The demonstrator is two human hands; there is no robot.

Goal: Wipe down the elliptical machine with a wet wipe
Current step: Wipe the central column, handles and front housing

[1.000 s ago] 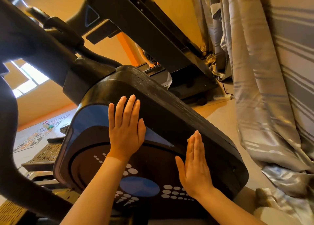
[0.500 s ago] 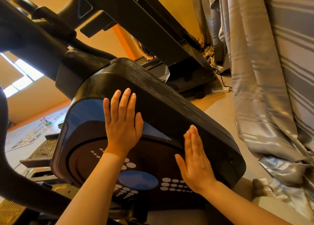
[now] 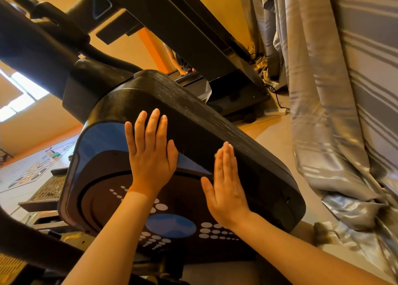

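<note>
The elliptical machine's black flywheel housing (image 3: 215, 138) fills the middle of the view, with a blue panel (image 3: 101, 138) and a dotted round disc on its near side. My left hand (image 3: 150, 155) lies flat on the housing's side, fingers straight and pointing up over the blue panel's edge. My right hand (image 3: 226, 183) rests flat against the housing further right, fingers together and straight. No wet wipe shows in either hand. The machine's black arms and frame (image 3: 43, 47) rise at the upper left.
Grey striped curtains (image 3: 344, 112) hang close on the right, reaching the floor. A black treadmill (image 3: 193, 37) slopes behind the housing, with a power strip (image 3: 276, 111) on the floor beside it. A foot pedal (image 3: 47, 190) sits at the left.
Both hands stay flat on the housing; the view has shifted slightly, with the hands sitting a little higher in the frame. No clear sliding across the surface.
</note>
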